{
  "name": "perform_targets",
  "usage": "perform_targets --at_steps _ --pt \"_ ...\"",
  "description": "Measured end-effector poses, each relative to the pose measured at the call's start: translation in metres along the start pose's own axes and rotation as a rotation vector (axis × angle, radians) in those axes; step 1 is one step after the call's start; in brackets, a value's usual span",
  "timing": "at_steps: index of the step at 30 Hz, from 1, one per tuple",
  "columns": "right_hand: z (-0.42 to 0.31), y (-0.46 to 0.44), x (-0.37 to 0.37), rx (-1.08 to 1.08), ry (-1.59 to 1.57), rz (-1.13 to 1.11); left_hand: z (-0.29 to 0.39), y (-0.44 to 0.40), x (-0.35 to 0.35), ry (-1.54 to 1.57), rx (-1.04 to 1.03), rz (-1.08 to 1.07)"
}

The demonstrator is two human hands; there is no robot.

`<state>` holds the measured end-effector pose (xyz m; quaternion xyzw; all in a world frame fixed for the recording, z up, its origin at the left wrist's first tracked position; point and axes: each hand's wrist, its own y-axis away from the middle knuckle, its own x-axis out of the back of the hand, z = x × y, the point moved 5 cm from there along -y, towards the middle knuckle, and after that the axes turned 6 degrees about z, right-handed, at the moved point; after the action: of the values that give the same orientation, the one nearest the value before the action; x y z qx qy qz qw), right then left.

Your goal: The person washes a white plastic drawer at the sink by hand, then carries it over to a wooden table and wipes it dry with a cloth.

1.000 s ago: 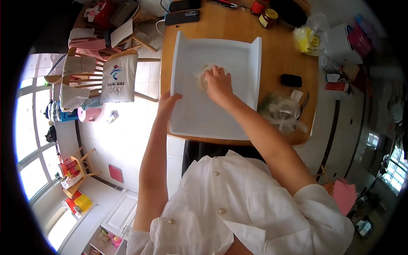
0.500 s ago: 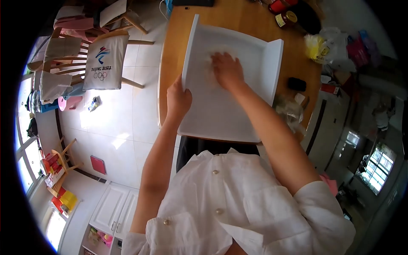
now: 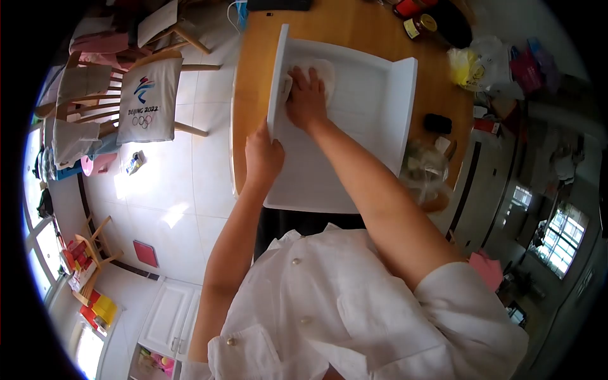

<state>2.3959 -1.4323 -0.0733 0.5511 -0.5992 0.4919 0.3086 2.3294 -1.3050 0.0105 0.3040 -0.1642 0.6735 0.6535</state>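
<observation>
A white open tray like a drawer (image 3: 354, 164) lies on the wooden table, with tall walls on its left and right. My left hand (image 3: 263, 153) is closed around the left wall, thumb on the inside. Inside the tray, near the far left corner, my right hand (image 3: 307, 101) lies palm down on a thin white cloth (image 3: 326, 73). Its fingers are spread and press the cloth against the tray floor, close to the left wall. Part of the cloth is hidden under that hand.
The wooden table (image 3: 345, 25) bears a jar (image 3: 420, 26), a small black object (image 3: 437, 123) and crumpled clear plastic (image 3: 427, 166) to the right. Plastic bags (image 3: 484, 66) lie beyond its right side. A chair with a printed cover (image 3: 149, 101) stands to the left.
My right hand has slid left across the tray floor with the cloth, from the middle to near the left wall. My left hand keeps its hold on the wall.
</observation>
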Motion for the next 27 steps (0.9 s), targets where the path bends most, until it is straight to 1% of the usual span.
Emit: perform_targets --at_steps 2,4,6,8,11,12,14,17,20,22,26,27 --pt "0.008 0.006 0.012 0.026 -0.077 -0.010 0.001 0.000 0.000 0.033 -0.015 0.018" --pt "0.051 0.027 0.011 -0.086 0.120 0.023 0.001 -0.002 0.001 0.064 -0.020 0.014" --pt "0.084 0.028 0.020 -0.242 0.235 0.085 -0.004 -0.003 -0.002 0.035 -0.020 0.008" --pt "0.103 0.023 0.028 -0.448 0.263 0.157 -0.008 -0.004 -0.003 0.011 -0.024 0.004" --pt "0.107 -0.014 -0.011 -0.728 0.258 0.116 -0.005 -0.006 -0.002 -0.026 -0.038 -0.018" --pt "0.083 -0.022 -0.001 -0.672 0.314 0.069 -0.003 -0.007 -0.001 -0.049 -0.027 -0.034" --pt "0.045 -0.026 -0.010 -0.402 0.249 0.149 -0.003 -0.005 -0.003 -0.061 -0.040 -0.047" --pt "-0.003 -0.026 -0.022 -0.156 0.000 0.162 -0.004 -0.004 -0.003 -0.041 -0.082 -0.030" --pt "0.015 -0.025 -0.012 -0.044 -0.110 0.115 -0.003 -0.004 -0.001 -0.034 -0.073 -0.005" --pt "0.018 -0.003 -0.006 0.084 -0.115 0.007 -0.002 -0.002 -0.004 -0.025 -0.047 0.010" --pt "0.008 0.053 0.014 0.325 -0.146 -0.174 0.000 0.001 -0.002 0.017 -0.095 0.061" --pt "0.006 0.055 0.020 0.331 -0.180 -0.289 0.001 0.001 -0.002 0.011 -0.101 0.059"
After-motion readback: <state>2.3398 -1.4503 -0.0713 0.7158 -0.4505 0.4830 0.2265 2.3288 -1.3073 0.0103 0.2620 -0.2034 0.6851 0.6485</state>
